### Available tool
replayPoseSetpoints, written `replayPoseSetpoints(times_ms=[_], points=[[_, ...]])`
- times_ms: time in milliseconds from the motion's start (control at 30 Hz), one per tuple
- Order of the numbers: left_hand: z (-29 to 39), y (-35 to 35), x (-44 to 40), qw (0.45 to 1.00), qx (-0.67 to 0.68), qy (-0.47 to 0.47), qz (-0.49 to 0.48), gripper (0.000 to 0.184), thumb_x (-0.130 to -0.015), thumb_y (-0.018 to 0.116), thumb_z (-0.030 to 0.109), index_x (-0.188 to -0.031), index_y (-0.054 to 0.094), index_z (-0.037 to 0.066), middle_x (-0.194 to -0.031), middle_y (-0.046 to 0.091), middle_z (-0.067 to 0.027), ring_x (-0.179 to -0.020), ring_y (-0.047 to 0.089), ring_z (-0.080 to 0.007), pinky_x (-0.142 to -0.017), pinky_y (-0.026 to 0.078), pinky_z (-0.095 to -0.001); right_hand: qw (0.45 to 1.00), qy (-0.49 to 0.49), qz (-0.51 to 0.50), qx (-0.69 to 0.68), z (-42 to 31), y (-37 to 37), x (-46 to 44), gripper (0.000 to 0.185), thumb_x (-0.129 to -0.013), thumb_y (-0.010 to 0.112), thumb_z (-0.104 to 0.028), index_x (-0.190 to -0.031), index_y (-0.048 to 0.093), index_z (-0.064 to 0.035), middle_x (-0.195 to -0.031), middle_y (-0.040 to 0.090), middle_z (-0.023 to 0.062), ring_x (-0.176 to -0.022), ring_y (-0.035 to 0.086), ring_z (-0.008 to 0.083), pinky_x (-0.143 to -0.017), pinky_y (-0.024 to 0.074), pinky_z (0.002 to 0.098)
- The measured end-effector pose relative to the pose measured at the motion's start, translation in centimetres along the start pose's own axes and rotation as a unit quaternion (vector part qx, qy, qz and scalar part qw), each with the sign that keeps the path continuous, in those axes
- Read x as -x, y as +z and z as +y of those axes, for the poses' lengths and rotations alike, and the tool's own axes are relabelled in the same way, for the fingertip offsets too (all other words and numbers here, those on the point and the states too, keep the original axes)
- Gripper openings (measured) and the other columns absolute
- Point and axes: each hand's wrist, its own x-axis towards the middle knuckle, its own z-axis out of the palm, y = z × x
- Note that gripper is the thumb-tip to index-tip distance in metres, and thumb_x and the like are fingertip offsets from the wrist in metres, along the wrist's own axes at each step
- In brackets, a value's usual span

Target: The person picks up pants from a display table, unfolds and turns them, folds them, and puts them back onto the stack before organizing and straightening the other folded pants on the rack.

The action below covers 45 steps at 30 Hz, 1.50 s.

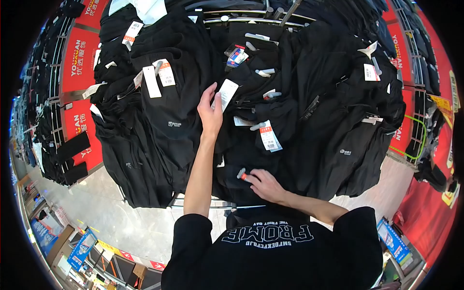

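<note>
Black garments (pixel 166 104), folded and piled, lie before me with tags hanging from them. My left hand (pixel 211 111) is raised over the middle of the pile, its thumb and fingers closed on a white tag (pixel 228 91). Lower down, close to my body, my right hand (pixel 267 186) rests over a black garment. Its fingertips are on a red-and-white price tag (pixel 244 177) with a grey security clip (pixel 240 172); the fingers cover most of that tag. Between the hands hangs another price tag (pixel 269 137) with a red top.
More tags stick out on both sides, such as a pair of white tags (pixel 166 72) at left and a tag (pixel 371 72) at right. Metal rails (pixel 241 20) run behind the pile. Red signs (pixel 76 63) and racks of clothing flank it, and pale floor (pixel 145 224) shows below.
</note>
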Motion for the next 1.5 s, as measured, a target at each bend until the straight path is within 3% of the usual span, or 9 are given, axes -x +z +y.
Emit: replayPoseSetpoints(times_ms=[233, 367, 533, 700, 833, 967, 1133, 1300, 1500], points=[[2.3, -2.0, 9.5, 0.994, 0.061, -0.065, 0.064, 0.013, -0.098, 0.059, 0.007, -0.103, 0.065, -0.003, -0.092, 0.069, -0.0061, -0.082, 0.063, -0.0108, -0.076, 0.050, -0.0261, 0.939, 0.055, 0.271, 0.205, 1.4, -7.3, -7.7, 0.087, -0.066, 0.084, -0.023, -0.142, 0.046, -0.0060, -0.145, 0.040, 0.0233, -0.129, 0.040, 0.0430, -0.106, 0.0333, 0.0539], [-0.6, -3.1, 22.9, 0.948, -0.281, -0.141, -0.042, 0.060, -0.077, 0.082, 0.038, -0.118, 0.059, 0.000, -0.115, 0.056, -0.0205, -0.108, 0.055, -0.0390, -0.094, 0.046, -0.0453, 0.939, 0.190, 0.183, 0.222, 5.0, -5.8, -9.2, 0.075, -0.069, 0.078, -0.009, -0.136, 0.045, -0.0020, -0.114, 0.056, 0.0180, -0.104, 0.056, 0.0363, -0.086, 0.0456, 0.0427], [1.5, -3.3, 28.5, 0.922, -0.324, -0.176, -0.118, 0.093, -0.071, 0.084, 0.030, -0.145, 0.036, 0.003, -0.147, 0.032, -0.0194, -0.135, 0.031, -0.0414, -0.103, 0.040, -0.0519, 0.994, 0.030, 0.097, 0.030, -0.6, 0.6, -0.2, 0.050, -0.067, 0.069, -0.002, -0.116, 0.059, -0.0038, -0.096, 0.061, 0.0163, -0.092, 0.061, 0.0384, -0.082, 0.0502, 0.0455], [-3.3, -0.6, 31.1, 0.897, -0.326, -0.206, 0.214, 0.064, -0.078, 0.076, 0.021, -0.134, 0.049, 0.003, -0.131, 0.051, -0.0224, -0.124, 0.049, -0.0381, -0.105, 0.041, -0.0438, 0.959, 0.045, -0.072, -0.269, -8.6, 0.8, 5.2, 0.051, -0.070, 0.067, -0.005, -0.121, 0.060, -0.0016, -0.111, 0.067, 0.0185, -0.105, 0.066, 0.0345, -0.092, 0.0516, 0.0400], [-3.8, -3.3, 31.3, 0.866, -0.229, -0.436, 0.085, 0.052, -0.086, 0.071, 0.022, -0.131, 0.051, 0.005, -0.125, 0.058, -0.0213, -0.119, 0.056, -0.0337, -0.103, 0.044, -0.0428, 0.921, 0.054, -0.078, -0.377, -7.8, -0.6, 4.0, 0.061, -0.077, 0.076, -0.015, -0.131, 0.054, 0.0010, -0.132, 0.058, 0.0213, -0.122, 0.058, 0.0320, -0.103, 0.0444, 0.0378], [-5.6, -2.8, 30.9, 0.884, -0.011, -0.454, 0.110, 0.050, -0.086, 0.063, 0.009, -0.132, 0.049, -0.005, -0.118, 0.065, -0.0202, -0.108, 0.065, -0.0307, -0.094, 0.050, -0.0376, 0.975, -0.023, 0.203, 0.083, -1.2, -2.0, -1.6, 0.085, -0.079, 0.077, -0.045, -0.143, 0.044, -0.0009, -0.142, 0.047, 0.0249, -0.126, 0.050, 0.0407, -0.106, 0.0408, 0.0440], [-1.0, -4.4, 27.8, 0.854, 0.263, -0.441, 0.081, 0.038, -0.085, 0.049, -0.001, -0.122, 0.058, -0.003, -0.109, 0.066, -0.0110, -0.100, 0.061, -0.0191, -0.094, 0.047, -0.0310, 0.971, 0.228, 0.060, -0.033, 7.0, 0.4, -7.9, 0.086, -0.084, 0.068, -0.062, -0.140, 0.046, -0.0001, -0.127, 0.061, 0.0270, -0.113, 0.061, 0.0427, -0.099, 0.0482, 0.0445], [2.5, -10.8, 30.6, 0.737, 0.518, -0.415, 0.128, 0.038, -0.096, 0.042, 0.016, -0.127, 0.059, 0.004, -0.125, 0.064, -0.0098, -0.117, 0.059, -0.0249, -0.105, 0.046, -0.0392, 0.961, 0.093, 0.025, -0.260, 1.3, 7.1, -2.4, 0.074, -0.087, 0.072, -0.042, -0.142, 0.043, -0.0016, -0.127, 0.063, 0.0220, -0.115, 0.064, 0.0353, -0.098, 0.0486, 0.0392], [12.4, -20.7, 35.4, 0.886, 0.397, -0.228, 0.080, 0.066, -0.100, 0.029, 0.046, -0.143, 0.044, -0.001, -0.143, 0.051, -0.0217, -0.131, 0.051, -0.0359, -0.113, 0.040, -0.0475, 0.859, 0.043, 0.155, -0.486, -15.6, 7.8, 2.3, 0.069, -0.084, 0.074, -0.020, -0.141, 0.039, -0.0013, -0.124, 0.063, 0.0154, -0.113, 0.059, 0.0195, -0.099, 0.0442, 0.0333]])
